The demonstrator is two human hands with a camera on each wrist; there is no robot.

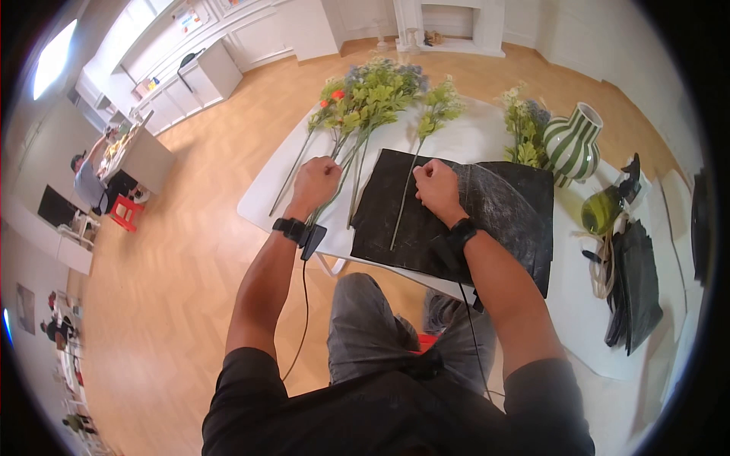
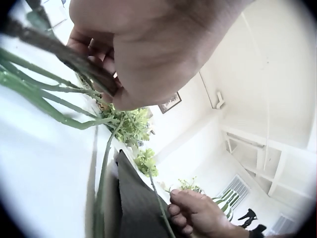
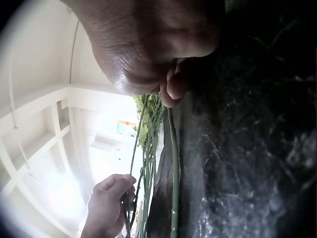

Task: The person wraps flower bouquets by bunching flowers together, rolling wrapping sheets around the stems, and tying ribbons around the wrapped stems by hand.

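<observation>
My left hand (image 1: 315,182) grips a dark flower stem (image 2: 54,49), its fingers curled round it; several green stems (image 2: 64,116) lie beside it on the white table. Above that hand spreads a pile of artificial flowers (image 1: 372,91) with green leaves and blue-grey and orange blooms. My right hand (image 1: 437,186) pinches a single green stem (image 3: 173,148) over a black sheet (image 1: 494,220). That stem's leafy head with pale flowers (image 1: 441,106) points away from me, and its cut end lies towards the sheet's near edge.
On the right of the white table (image 1: 255,201) stand a green-and-white striped vase (image 1: 574,140), more flowers (image 1: 525,129) and a green spray bottle (image 1: 601,211). Folded black sheets (image 1: 635,285) and a pale cord (image 1: 602,277) lie nearer. Another person (image 1: 90,178) is far left.
</observation>
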